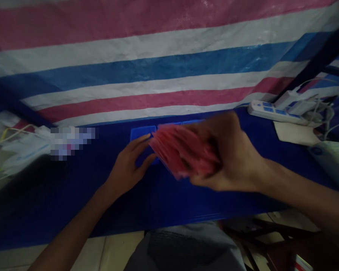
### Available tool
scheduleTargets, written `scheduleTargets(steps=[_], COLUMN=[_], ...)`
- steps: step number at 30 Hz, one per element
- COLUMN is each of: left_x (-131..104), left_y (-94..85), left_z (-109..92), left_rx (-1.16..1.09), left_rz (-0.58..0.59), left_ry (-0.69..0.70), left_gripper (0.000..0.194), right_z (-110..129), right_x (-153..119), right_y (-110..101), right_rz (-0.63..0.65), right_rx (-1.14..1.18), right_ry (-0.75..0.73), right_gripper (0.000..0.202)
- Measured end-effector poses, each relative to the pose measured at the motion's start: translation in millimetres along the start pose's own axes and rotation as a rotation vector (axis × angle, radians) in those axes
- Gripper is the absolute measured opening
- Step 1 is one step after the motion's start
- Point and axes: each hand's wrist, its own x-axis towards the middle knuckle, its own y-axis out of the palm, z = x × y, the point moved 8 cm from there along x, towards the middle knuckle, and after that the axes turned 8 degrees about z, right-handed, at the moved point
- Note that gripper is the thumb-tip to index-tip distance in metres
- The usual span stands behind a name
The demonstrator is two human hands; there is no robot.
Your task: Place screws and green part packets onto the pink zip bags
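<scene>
A thick bundle of red, flat pieces, blurred by motion, is gripped in my right hand above the middle of the blue table. My left hand is just left of the bundle, its thumb and fingers apart and nothing between them. Behind my left fingers, a blue tray lies on the table, partly covered by the hand. More blue tray edges show behind the bundle, which hides most of them.
The blue table runs across the view, with a striped sheet behind it. At the right are a white power strip, cables and a pale flat piece. White items and a dark object lie left.
</scene>
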Motion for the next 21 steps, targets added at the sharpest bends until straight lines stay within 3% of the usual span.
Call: scheduleTargets(steps=[2,4,8,10,12,14,18,21], left_x=[2,7,17,8,-16,-54,-100,-107], left_y=[14.4,25.3,26.9,15.5,-4.2,-20.8,25.5,42.4], left_z=[-3,-3,-7,-17,-30,-27,-32,-32], left_rx=[0.037,0.027,0.000,0.003,0.030,-0.098,-0.711,-0.768], left_rz=[0.136,0.198,0.188,0.134,-0.015,-0.222,-0.047,-0.079], left_ry=[0.043,0.088,0.110,0.083,-0.003,-0.272,-0.469,-0.550], left_gripper=[0.049,0.048,0.046,0.043,0.035,0.026,0.049,0.055], right_z=[18,33,45,44,39,35,39,44], right_x=[-26,-43,-52,-52,-53,-54,-54,-50], right_y=[15,32,56,62,63,61,74,97], right_rz=[0.067,0.086,0.049,0.053,0.049,0.013,0.067,0.269], right_rx=[-0.145,-0.299,-0.375,-0.339,-0.280,-0.191,-0.050,-0.015], right_ry=[-0.145,-0.257,-0.327,-0.311,-0.235,-0.142,-0.057,-0.057], right_gripper=[0.020,0.019,0.023,0.021,0.022,0.020,0.019,0.033])
